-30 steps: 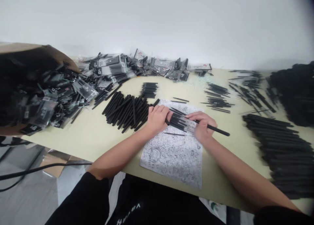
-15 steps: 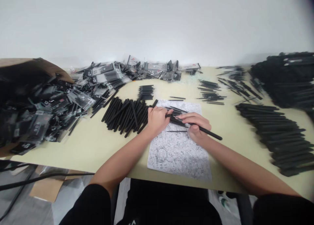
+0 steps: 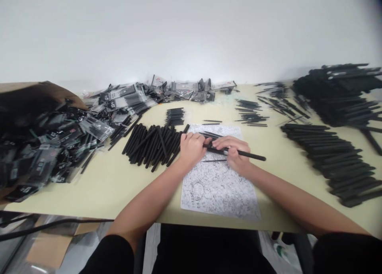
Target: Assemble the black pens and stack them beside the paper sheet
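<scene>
Black and slim, the rod [image 3: 255, 156] slants above the scribbled paper [image 3: 221, 194], and we grip it in our right hand [image 3: 239, 164], thumb on the near side, fingers beyond it, its outer end poking out to the right. Our left hand [image 3: 191, 148] is closed on a short dark piece [image 3: 206, 145] at the rod's other end; we cannot tell whether the two parts are joined. Around our fingers, thin dark sticks [image 3: 211, 134] lie on the paper, one of them apart, nearer to us. Just left of our left hand we have a heap of thick black rods [image 3: 149, 145], with a small bundle of slender sticks [image 3: 175, 116] behind it. Clear packets [image 3: 127, 100] cover the back left of the pale yellow table [image 3: 119, 190], reaching into a cardboard box [image 3: 61, 92]; on our right, more black rods [image 3: 334, 158] lie side by side in a long row.
</scene>
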Motion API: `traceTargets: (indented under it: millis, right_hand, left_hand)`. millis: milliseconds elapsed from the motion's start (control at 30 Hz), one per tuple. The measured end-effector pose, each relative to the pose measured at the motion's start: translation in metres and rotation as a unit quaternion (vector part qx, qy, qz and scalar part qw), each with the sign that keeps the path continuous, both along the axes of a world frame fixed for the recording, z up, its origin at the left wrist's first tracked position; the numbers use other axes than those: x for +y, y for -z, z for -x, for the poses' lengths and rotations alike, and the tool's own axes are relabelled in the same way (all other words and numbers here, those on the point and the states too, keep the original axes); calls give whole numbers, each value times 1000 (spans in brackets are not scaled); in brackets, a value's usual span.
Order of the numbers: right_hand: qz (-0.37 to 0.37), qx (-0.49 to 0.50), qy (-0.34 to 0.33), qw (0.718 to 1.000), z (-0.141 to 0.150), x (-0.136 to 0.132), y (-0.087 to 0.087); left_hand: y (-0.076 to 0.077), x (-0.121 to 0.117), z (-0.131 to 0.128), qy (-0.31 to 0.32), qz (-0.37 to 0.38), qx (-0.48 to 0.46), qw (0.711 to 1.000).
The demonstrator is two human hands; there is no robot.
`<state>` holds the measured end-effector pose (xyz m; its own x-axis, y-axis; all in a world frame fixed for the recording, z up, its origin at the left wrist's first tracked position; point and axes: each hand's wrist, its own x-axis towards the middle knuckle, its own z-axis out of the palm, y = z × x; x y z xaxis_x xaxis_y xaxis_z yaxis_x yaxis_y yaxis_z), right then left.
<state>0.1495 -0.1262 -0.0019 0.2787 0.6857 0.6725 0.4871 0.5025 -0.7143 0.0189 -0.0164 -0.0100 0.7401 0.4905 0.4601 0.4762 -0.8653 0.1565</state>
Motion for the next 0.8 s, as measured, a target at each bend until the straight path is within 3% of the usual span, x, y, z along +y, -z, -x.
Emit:
traceTargets:
  millis: [200,300,467,700,800]
  right_hand:
    - [62,100,10,993,0,7,-6]
    - [85,61,25,994,3,9,-6]
    - [93,-29,33,995,17,9,-5]
    - [179,60,6,982,28,13,-4]
    - [117,102,35,987,28,8,-11]
  left_hand:
    - [2,-1,1,112,-32,3,993]
    - [4,-1,2,155,-38,-20,987]
    - [5,2,4,181,-49,-129,974]
    - [-2,2,6,231,-57,-203,950]
    - [-4,2,8,213,-11,-216,953]
